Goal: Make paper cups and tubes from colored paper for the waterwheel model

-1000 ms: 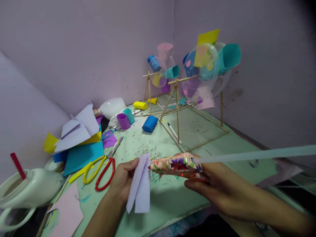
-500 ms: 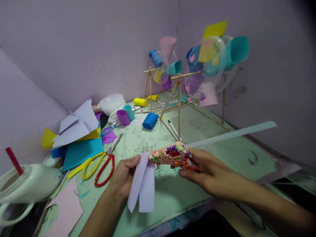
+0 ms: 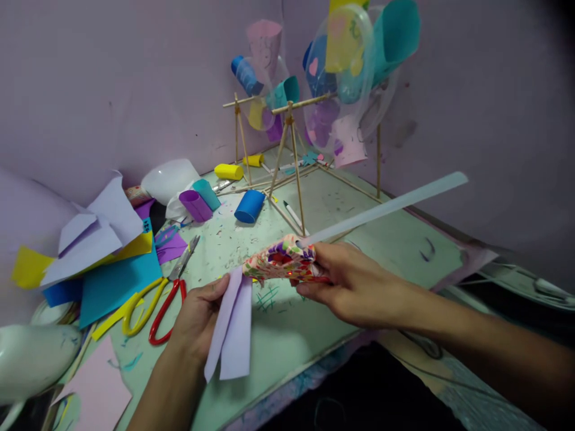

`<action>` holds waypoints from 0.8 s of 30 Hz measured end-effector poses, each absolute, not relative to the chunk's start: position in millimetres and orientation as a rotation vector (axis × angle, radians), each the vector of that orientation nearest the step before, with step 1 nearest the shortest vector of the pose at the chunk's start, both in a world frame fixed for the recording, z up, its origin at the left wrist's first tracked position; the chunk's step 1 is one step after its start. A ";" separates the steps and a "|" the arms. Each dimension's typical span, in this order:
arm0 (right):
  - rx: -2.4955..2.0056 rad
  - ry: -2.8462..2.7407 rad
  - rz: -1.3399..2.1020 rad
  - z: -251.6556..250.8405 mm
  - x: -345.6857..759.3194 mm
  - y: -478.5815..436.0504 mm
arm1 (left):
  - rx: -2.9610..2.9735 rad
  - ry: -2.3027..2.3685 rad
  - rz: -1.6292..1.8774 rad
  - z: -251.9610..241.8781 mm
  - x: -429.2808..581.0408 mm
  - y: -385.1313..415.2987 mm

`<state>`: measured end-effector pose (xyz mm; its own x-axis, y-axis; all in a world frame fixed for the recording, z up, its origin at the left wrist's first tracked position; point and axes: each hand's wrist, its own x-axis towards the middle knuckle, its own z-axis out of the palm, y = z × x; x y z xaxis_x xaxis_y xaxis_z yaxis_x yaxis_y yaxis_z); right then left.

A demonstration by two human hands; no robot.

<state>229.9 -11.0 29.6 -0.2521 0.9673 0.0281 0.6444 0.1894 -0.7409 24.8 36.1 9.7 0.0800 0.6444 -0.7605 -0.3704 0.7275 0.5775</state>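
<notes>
My left hand (image 3: pixel 200 314) pinches a folded strip of pale lavender paper (image 3: pixel 238 335), whose two ends hang down. In my right hand (image 3: pixel 350 284) is a glue gun (image 3: pixel 278 258) with a flowery covering and a small red light. A long whitish glue stick (image 3: pixel 390 206) juts out of its back, up to the right. The glue gun's front end meets the upper edge of the paper strip; whether it touches is unclear. Left of my left hand lie scissors (image 3: pixel 157 308) with one yellow and one red handle, blades partly open.
Behind my hands stands a stick frame (image 3: pixel 296 173) carrying clear discs with coloured paper cups. A blue paper tube (image 3: pixel 250 206), a purple one (image 3: pixel 196 206) and a marker (image 3: pixel 294 215) lie nearby. Coloured sheets (image 3: pixel 121 281) pile up at left, near a white pitcher (image 3: pixel 36 362).
The view has turned to the right, so everything sits further left in the picture. Both hands keep their hold on the lavender paper strip and the glue gun.
</notes>
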 end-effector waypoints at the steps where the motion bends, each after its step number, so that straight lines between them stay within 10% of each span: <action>1: -1.504 -1.966 0.850 29.2 230.2 -11.0 | 0.259 1.287 0.768 9.9 25.0 36.2; 24: -1.489 -1.953 0.803 25.8 235.5 -12.2 | 0.224 1.307 0.777 8.1 24.3 36.4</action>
<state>235.5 -12.2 25.8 -0.2347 0.9696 0.0685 0.6408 0.2074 -0.7392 24.3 36.4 8.1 0.0538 0.6253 -0.7786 -0.3855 0.7323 0.5614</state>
